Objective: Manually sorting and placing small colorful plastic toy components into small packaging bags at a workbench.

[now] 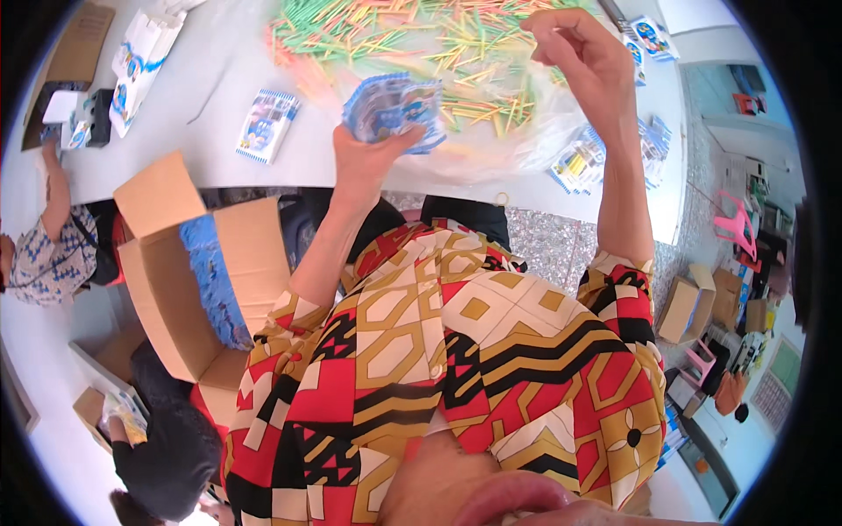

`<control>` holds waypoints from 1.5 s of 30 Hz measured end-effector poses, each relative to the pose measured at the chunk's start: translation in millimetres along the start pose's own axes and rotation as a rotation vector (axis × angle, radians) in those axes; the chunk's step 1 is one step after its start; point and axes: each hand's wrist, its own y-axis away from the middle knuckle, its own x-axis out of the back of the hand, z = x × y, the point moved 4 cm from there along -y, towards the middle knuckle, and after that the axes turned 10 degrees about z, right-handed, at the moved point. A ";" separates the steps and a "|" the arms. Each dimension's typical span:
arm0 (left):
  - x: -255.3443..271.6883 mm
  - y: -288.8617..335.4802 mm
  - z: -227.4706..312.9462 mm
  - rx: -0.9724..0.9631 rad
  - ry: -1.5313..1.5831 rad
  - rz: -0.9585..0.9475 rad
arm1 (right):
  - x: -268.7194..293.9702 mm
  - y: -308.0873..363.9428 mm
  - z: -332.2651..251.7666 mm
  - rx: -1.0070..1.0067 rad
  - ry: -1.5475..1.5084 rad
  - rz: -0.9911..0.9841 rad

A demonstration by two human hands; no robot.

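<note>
Gripping a fanned bunch of packets [390, 105], blue and white, in the left hand [368, 162], with the thumb pressed across the near side and the other fingers mostly hidden; closed firmly enough to keep the bunch together above the table [219, 53], at the near left border of the loose sticks [491, 53]. Impossible to count the bunch. Holding the right hand [583, 57] up over the right side of the sticks, with fingers bent toward the thumb, only partly closed; cannot tell about anything pinched at the tips. Spread across the far middle of the table, the sticks in green, yellow, orange and pink, with clear plastic [474, 167] around their near side. Lying flat to the left of the bunch, a single pack [266, 127]; to the right, near the table's edge and below the right forearm, a few filled packs [581, 159], with yellow showing through one. More packs [651, 38] at the far right corner, and a long white bag [140, 66] at the far left. Below the table's near edge, to the left, an open box [175, 307] of cardboard with a blue liner [210, 272] inside. Farther left, reaching onto the table, a co-worker [57, 263] in a patterned top.
</note>
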 end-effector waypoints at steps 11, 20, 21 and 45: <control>2.8 2.9 -2.5 0.050 0.002 0.027 | 197.2 38.5 36.3 -0.437 1.676 -0.378; 3.1 1.1 0.9 0.020 -0.017 0.047 | 217.2 42.8 85.1 -0.372 1.888 -0.768; 2.2 0.9 0.0 0.029 -0.021 0.040 | 218.1 42.5 88.1 -0.357 1.910 -0.809; -2.7 -3.7 -3.4 -0.029 -0.164 0.029 | 209.2 21.5 41.3 -0.334 1.636 -0.054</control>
